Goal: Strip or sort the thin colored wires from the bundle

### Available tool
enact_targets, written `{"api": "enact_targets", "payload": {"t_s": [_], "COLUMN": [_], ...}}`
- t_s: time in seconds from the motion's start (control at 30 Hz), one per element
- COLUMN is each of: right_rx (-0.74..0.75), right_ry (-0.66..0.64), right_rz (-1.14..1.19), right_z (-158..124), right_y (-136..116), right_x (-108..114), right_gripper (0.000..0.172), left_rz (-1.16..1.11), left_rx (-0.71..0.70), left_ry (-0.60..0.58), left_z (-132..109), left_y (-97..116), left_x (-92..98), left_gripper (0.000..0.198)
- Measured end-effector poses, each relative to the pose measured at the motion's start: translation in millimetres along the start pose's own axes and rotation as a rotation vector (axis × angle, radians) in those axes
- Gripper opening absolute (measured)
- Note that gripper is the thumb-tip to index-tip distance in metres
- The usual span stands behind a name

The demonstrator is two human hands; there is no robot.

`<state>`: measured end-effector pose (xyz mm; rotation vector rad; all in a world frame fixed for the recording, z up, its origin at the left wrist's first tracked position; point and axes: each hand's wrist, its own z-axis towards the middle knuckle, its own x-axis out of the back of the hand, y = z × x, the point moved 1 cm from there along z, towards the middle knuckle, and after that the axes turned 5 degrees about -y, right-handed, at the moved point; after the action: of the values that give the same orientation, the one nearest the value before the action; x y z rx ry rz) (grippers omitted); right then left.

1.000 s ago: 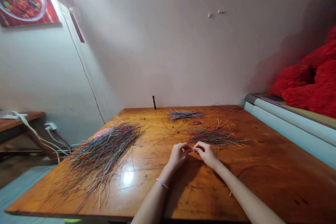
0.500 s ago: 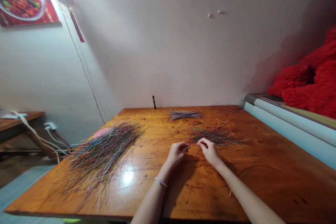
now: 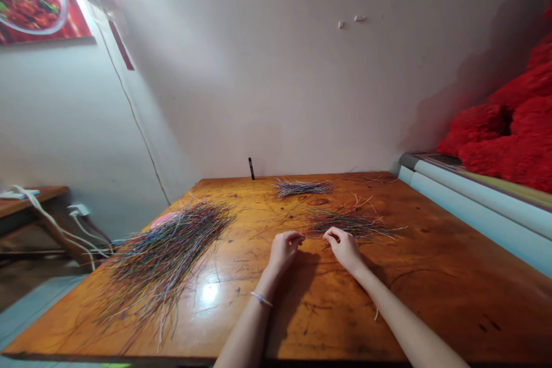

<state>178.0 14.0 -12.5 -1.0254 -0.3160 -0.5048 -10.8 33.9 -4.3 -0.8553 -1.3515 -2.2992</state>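
Note:
My left hand (image 3: 284,248) hovers above the middle of the table, thumb and fingers closed in a pinch. A short gap to its right, my right hand (image 3: 342,246) is pinched too, at the near edge of a loose heap of thin coloured wires (image 3: 353,223). Whatever either fingertip grip holds is too fine to make out. Farther back lies a smaller, neater bundle of wires (image 3: 302,188). On the left a large pile of multicoloured wires (image 3: 168,264) spreads toward the table's front edge, partly covering something pink (image 3: 166,219).
The wooden table (image 3: 233,328) meets the wall at the back, where a black marker (image 3: 251,168) stands upright. Along the right side runs a pale, long roll (image 3: 474,215) with red fluffy material (image 3: 504,132) above. White cables (image 3: 56,224) hang beside another table at left.
My left hand has drawn slightly left, widening the gap between the hands. My right hand stays pinched in nearly the same place. The view has shifted a little.

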Motion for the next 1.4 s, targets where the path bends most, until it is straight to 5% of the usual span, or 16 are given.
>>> {"api": "enact_targets", "payload": {"t_s": [0.2,0.5,1.4], "right_rx": [0.030,0.094,0.079], "right_ry": [-0.033,-0.137,-0.092], "right_rz": [0.016,0.045,0.010], "right_z": [-1.3,-6.9,-8.9], "right_y": [-3.7,-12.7,-12.8], "right_x": [-2.7,-10.4,-12.0], "right_gripper": [0.023,0.023,0.023], "left_rz": [0.112,0.096,0.110], "left_rx": [-0.062,-0.129,-0.146], "left_ry": [0.021,-0.119,-0.125], "left_z": [-2.6,-8.7,-9.6], "left_y": [6.4,22.2,19.2], "left_x": [-3.6,-14.2,-11.7], "left_gripper": [0.016,0.016,0.038]}}
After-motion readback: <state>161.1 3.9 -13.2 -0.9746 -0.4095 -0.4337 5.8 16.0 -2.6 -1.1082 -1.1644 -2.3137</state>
